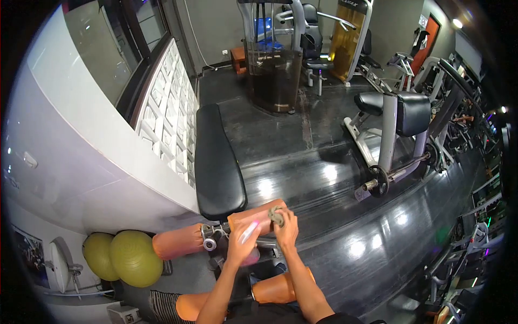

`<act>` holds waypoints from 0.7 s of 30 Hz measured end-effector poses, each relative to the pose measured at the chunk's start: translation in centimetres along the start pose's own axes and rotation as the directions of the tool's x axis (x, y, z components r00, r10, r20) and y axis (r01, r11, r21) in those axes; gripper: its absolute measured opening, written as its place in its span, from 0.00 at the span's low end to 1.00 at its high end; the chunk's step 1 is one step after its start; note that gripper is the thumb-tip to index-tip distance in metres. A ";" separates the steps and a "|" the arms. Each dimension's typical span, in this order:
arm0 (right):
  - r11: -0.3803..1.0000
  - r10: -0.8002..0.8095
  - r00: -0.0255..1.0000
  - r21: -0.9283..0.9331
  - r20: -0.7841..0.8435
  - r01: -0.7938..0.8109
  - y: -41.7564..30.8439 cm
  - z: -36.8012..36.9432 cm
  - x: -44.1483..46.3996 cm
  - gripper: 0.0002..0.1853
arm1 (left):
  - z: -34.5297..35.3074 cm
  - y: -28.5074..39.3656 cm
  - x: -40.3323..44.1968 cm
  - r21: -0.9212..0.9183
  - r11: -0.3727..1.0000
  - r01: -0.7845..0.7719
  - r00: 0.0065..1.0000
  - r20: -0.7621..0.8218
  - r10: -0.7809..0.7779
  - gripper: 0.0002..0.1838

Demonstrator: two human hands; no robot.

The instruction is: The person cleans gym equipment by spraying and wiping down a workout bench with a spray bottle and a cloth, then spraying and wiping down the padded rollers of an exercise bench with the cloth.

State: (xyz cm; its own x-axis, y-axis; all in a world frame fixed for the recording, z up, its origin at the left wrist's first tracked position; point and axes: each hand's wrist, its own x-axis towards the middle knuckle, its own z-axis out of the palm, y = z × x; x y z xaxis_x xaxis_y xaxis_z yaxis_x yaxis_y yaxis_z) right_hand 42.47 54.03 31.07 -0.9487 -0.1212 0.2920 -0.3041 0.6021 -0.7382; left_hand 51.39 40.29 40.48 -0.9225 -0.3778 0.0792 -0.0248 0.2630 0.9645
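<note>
My left hand (239, 251) is closed around a spray bottle (249, 233) with a white head and a pink tip; part of a pinkish body shows below the fingers. Just to the right, my right hand (287, 231) grips a bunched grey-green cloth (275, 216). The cloth is over an orange-brown foam roller pad (247, 218), and I cannot tell whether it presses on it. A second roller pad (181, 241) extends left from the metal joint (209, 243). Beyond them lies the long black bench pad (218, 173).
Two green exercise balls (136, 259) sit at the left by the white curved wall (97, 140). More orange pads (275, 289) are close to my body. A grey machine with a black seat (414, 114) and weight plates (379, 181) stands right. A weight-stack machine (274, 75) stands ahead.
</note>
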 end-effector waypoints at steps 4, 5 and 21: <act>0.986 -0.061 0.996 0.158 0.066 0.050 -2.2 2.0 -2.9 0.22 | -0.2 -7.2 -5.5 -0.120 0.975 0.187 0.955 -0.208 -0.209 0.15; 0.980 -0.062 0.994 0.193 0.092 0.043 -2.6 2.5 -3.5 0.23 | -0.6 -7.6 -6.3 -0.129 0.963 0.238 0.939 -0.221 -0.262 0.16; 0.887 -0.455 0.804 0.109 0.384 0.449 -0.9 2.4 -4.3 0.28 | -2.4 -11.4 -7.2 -0.461 0.777 0.429 0.860 -0.054 -0.507 0.22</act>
State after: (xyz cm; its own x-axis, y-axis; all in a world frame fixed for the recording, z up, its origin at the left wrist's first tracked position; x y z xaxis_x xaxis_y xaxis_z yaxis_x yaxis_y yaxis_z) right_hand 46.61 52.14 29.07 -0.6572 -0.6744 0.3365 -0.7054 0.3932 -0.5898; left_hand 59.20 37.90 29.56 -0.7602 -0.5062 -0.4072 -0.2374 -0.3670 0.8994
